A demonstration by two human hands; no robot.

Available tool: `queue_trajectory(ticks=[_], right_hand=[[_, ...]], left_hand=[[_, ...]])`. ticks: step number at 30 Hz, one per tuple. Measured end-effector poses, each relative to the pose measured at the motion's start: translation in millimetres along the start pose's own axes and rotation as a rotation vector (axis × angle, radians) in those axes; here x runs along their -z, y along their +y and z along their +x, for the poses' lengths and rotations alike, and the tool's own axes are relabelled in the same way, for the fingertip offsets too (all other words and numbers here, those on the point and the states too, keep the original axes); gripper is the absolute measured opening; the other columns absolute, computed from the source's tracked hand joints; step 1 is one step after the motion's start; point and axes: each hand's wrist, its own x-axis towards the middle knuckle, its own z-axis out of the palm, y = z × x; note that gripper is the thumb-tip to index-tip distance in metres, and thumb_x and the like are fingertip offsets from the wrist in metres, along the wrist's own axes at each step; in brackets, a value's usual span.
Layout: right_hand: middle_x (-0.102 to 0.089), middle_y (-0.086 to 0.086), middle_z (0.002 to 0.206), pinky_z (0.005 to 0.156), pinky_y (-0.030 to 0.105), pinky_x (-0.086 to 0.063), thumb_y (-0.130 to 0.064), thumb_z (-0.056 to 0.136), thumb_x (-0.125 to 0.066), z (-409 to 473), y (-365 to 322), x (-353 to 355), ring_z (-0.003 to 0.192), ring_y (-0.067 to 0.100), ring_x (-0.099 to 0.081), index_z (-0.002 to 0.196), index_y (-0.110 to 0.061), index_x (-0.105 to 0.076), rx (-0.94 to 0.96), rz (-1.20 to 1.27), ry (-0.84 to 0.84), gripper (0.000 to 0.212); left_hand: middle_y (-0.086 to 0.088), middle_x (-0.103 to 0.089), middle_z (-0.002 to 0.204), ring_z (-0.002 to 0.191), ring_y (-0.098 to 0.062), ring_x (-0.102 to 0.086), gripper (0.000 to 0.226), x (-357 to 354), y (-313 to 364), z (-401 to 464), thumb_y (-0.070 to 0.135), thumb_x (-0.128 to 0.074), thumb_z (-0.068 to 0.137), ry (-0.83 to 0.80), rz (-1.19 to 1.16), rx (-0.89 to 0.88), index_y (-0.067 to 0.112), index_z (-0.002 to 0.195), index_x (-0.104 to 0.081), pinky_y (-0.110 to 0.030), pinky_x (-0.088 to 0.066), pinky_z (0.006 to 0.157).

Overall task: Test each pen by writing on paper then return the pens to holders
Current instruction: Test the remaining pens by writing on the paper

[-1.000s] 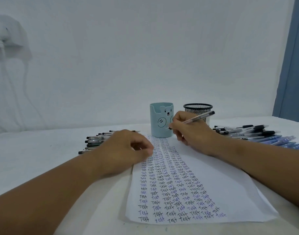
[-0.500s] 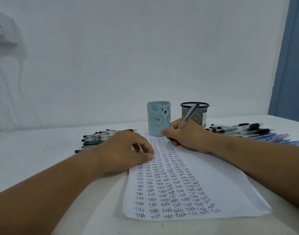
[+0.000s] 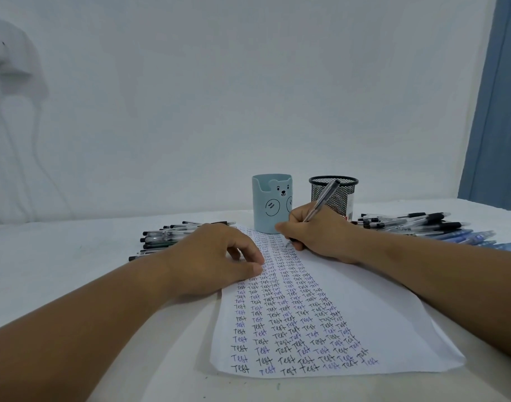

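A white sheet of paper lies on the table, filled with several columns of the word "Test" in black and blue ink. My right hand grips a clear pen with its tip down on the sheet's far end. My left hand rests on the paper's left edge, fingers curled loosely, holding nothing. Behind the sheet stand a light blue bear holder and a black mesh holder. One pile of pens lies to the left, another pile of pens to the right.
The white table runs back to a white wall. A blue curtain hangs at the far right. White cables and a wall fitting show at the upper left.
My right hand has tilted the pen from nearly flat to steep and brought its tip down onto the paper. The left hand has stayed on the sheet's edge.
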Motion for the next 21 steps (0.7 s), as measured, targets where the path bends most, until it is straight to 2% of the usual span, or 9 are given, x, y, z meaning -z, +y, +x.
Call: queue_trajectory(ticks=[5, 15, 21], right_hand=[[-0.064, 0.0, 0.056, 0.058, 0.029, -0.044, -0.028, 0.091, -0.066, -1.0, -0.1, 0.7, 0.055, 0.015, -0.049, 0.059, -0.017, -0.052, 0.004, -0.018, 0.023, 0.037], [-0.062, -0.001, 0.053, 0.059, 0.035, -0.042, -0.026, 0.088, -0.064, -0.3, 1.7, 1.8, 0.056, 0.019, -0.047, 0.054, -0.021, -0.047, 0.012, -0.038, 0.019, 0.039], [-0.06, -0.001, 0.053, 0.058, 0.029, -0.043, -0.024, 0.089, -0.064, 0.0, 1.5, 2.0, 0.051, 0.012, -0.05, 0.056, -0.02, -0.045, 0.017, -0.068, 0.022, 0.038]], left_hand=[[0.032, -0.068, 0.092, 0.094, 0.009, -0.061, 0.01, -0.5, 0.1, 0.1, 0.041, -0.076, 0.085, -0.002, 0.005, 0.011, 0.039, 0.095, -0.077, -0.007, -0.043, 0.076], [0.036, -0.066, 0.092, 0.094, 0.009, -0.06, 0.01, -0.3, 0.6, 0.2, 0.041, -0.076, 0.086, -0.009, 0.005, 0.007, 0.039, 0.095, -0.077, -0.007, -0.043, 0.075], [0.029, -0.068, 0.091, 0.092, 0.008, -0.061, 0.01, 0.2, 1.0, -0.6, 0.04, -0.076, 0.086, -0.006, -0.001, 0.008, 0.037, 0.096, -0.078, -0.005, -0.043, 0.075]])
